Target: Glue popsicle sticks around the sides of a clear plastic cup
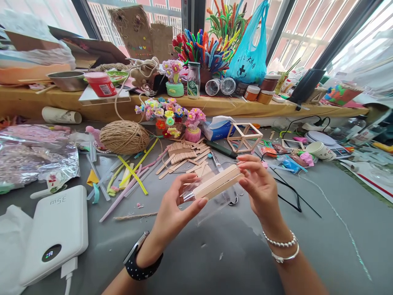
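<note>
Step in hand: removing stick bundle [218, 183] from clear wrapper [211, 200], above grey table [215, 254]. Left hand [173, 211] fingers pinch wrapper end; right hand [259, 184] fingertips pinch bundle end. Next move calls for steady pull apart.

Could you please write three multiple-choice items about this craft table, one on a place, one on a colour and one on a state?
1. Where is the ball of twine?
A. left of the loose sticks
B. on the power bank
C. in the blue bag

2. What colour is the power bank?
A. black
B. white
C. red

3. How is the bundle of wooden sticks held?
A. lying flat on the table
B. gripped by one hand only
C. between both hands above the table

Answers: 1 A, it lies left of the loose sticks. 2 B, its shell is white. 3 C, the left hand and right hand pinch its ends.
</note>
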`<state>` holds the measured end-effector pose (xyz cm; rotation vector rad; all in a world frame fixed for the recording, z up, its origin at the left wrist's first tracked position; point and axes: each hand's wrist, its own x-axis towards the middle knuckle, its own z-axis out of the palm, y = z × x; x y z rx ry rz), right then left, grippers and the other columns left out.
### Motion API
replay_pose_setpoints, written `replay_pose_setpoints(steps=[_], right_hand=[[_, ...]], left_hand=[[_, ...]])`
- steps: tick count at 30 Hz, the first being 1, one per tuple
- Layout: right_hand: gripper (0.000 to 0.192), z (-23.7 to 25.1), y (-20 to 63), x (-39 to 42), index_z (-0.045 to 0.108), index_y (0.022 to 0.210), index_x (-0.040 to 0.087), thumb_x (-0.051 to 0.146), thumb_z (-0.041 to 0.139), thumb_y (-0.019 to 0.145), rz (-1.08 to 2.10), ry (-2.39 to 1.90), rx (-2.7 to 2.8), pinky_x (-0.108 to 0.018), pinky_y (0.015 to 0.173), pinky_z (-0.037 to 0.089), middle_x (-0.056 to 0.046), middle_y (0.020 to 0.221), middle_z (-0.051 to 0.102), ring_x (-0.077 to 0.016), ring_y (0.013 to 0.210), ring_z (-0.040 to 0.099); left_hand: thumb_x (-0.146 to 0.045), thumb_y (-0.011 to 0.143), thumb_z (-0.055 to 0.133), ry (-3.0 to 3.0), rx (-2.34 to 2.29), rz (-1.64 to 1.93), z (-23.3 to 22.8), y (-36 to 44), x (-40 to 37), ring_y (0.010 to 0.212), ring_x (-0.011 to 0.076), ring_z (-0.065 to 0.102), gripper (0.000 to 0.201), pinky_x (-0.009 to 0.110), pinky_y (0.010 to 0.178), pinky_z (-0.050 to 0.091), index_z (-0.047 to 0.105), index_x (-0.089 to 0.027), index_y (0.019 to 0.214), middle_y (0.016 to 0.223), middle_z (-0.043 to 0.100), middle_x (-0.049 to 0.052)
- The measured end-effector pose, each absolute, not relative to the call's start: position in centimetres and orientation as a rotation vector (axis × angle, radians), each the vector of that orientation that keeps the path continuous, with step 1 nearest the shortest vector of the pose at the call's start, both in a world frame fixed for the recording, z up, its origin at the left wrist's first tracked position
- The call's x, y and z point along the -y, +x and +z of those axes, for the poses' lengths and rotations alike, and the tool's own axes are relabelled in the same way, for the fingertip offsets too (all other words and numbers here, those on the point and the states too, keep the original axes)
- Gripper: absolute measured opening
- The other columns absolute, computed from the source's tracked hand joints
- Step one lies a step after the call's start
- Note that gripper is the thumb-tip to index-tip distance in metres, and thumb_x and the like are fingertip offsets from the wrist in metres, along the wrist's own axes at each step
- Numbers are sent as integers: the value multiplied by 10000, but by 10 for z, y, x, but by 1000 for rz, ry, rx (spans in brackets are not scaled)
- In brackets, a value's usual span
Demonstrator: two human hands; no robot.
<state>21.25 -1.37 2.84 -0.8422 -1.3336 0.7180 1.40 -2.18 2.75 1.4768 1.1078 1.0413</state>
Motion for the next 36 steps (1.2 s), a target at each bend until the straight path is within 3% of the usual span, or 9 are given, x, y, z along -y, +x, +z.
replay_pose_setpoints(steps=[7,13,16,19,30,36], right_hand=[[279,30,206,15,557,1018,280,298,618,746,834,-939,1243,-294,808,444,-26,1081,538,-161,974,505],[448,23,196,14,454,1164,258,389,590,757,890,-1064,1137,-380,967,377,-70,1229,493,-207,1167,435],[592,19,186,16,377,1257,272,428,607,735,1098,-1097,1014,-395,963,386,-72,1329,416,-223,1196,423],[681,20,176,19,299,1323,292,436,607,732,1368,-992,910,-422,947,404,-68,1327,435,-232,1184,447],[506,23,170,20,415,1240,290,375,577,769,1444,-863,767,-431,933,428,-40,1255,518,-222,1118,519],[526,19,170,20,405,1245,281,363,586,757,1366,-917,754,-422,933,434,-37,1261,509,-215,1139,496]], left_hand=[[-379,714,621,1483,-1140,1064,27,15,21,1074,211,506,430,283,822,465,461,-212,1077,1119,535,76],[-424,740,582,1382,-1179,1138,23,20,19,1026,200,520,398,268,773,471,460,-195,1040,1091,515,64],[-441,759,554,1313,-1177,1188,18,23,17,1008,192,514,406,269,760,469,442,-190,1058,1102,491,59],[-434,768,547,1273,-1162,1208,12,28,18,1000,191,511,414,296,795,458,425,-191,1080,1110,474,60],[-424,767,543,1303,-1178,1164,7,41,29,1124,226,437,434,331,865,429,411,-199,1113,1187,441,85],[-412,763,546,1326,-1109,1080,11,36,25,1131,233,431,449,339,866,424,415,-202,1138,1194,448,90]])
